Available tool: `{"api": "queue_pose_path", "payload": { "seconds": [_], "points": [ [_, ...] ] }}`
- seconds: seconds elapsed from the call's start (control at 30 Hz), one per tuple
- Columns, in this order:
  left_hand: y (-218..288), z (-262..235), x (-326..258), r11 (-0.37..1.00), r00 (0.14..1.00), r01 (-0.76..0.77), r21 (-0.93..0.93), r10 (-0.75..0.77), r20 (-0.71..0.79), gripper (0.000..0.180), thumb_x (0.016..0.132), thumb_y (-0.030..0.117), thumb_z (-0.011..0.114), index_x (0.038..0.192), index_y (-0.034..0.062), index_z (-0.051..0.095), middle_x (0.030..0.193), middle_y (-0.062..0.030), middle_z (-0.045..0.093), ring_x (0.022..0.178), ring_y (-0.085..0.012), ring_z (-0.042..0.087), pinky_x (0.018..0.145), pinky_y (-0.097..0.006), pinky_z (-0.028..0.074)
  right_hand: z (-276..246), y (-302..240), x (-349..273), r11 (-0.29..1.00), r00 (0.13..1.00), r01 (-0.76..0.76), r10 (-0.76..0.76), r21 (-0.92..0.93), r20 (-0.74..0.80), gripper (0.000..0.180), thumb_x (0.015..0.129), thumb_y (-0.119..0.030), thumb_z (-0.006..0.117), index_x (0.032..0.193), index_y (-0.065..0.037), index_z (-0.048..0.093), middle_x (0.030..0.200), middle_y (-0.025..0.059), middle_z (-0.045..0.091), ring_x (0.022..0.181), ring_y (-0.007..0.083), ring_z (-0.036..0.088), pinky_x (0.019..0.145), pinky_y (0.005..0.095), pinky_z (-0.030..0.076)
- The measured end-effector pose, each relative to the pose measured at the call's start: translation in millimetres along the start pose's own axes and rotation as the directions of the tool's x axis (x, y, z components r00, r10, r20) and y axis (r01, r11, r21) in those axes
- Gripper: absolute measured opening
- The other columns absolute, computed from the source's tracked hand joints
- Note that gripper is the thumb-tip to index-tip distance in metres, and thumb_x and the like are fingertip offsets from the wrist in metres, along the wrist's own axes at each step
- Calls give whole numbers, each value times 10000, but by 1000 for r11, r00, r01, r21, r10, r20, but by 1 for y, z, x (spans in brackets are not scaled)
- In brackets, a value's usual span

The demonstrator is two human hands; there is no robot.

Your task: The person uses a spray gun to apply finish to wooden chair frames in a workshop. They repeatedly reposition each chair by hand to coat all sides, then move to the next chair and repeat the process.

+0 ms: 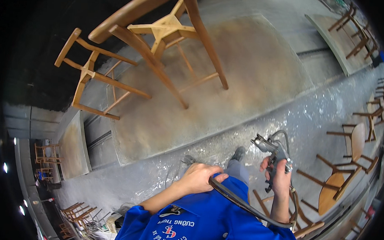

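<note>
My right hand (279, 176) is wrapped round the handle of a grey metal spray gun (272, 149), whose nozzle points up and to the left. In front of my body, my left hand (202, 177) grips a dark hose (240, 201) that loops round toward my right forearm. Ahead of me a wooden chair frame (167, 28) without a seat stands on a large stained board (253, 67). A second chair frame (87, 72) stands to its left, at the board's far left edge. Neither hand touches the chairs.
Several wooden chairs (331, 192), some with seats, stand along the right side. More chairs (76, 211) are at the lower left. Another board (75, 145) lies to the left, and one with chairs (330, 40) at the upper right. The floor (302, 119) is shiny and speckled.
</note>
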State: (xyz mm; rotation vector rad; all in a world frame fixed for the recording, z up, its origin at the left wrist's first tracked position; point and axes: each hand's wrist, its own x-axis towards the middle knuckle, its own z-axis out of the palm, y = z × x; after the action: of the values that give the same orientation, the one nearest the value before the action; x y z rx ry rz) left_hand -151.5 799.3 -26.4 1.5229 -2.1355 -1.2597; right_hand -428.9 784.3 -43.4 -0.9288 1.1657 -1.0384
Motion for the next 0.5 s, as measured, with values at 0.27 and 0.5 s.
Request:
{"api": "queue_pose_path", "payload": {
  "seconds": [0.27, 0.5],
  "points": [
    [32, -4, 26, 998, 997, -65, -25, 64, -36, 323, 939, 390, 634, 915, 80, 720, 715, -183, 676, 673, -385, 660, 626, -477, 505, -13, -77, -11, 948, 966, 257, -246, 190, -81, 806, 840, -827, 391, 813, -23, 448, 684, 82, 507, 464, 126, 422, 555, 277, 438],
    [28, -17, 24, 980, 979, -186, -68, 179, -96, 289, 929, 364, 668, 926, 81, 723, 672, -165, 658, 639, -352, 649, 592, -448, 482, 4, -89, -27, 952, 944, 303, -305, -40, -122, 779, 854, -793, 437, 851, -14, 456, 744, 99, 545, 626, 171, 568, 463, 226, 382]
  ]
}}
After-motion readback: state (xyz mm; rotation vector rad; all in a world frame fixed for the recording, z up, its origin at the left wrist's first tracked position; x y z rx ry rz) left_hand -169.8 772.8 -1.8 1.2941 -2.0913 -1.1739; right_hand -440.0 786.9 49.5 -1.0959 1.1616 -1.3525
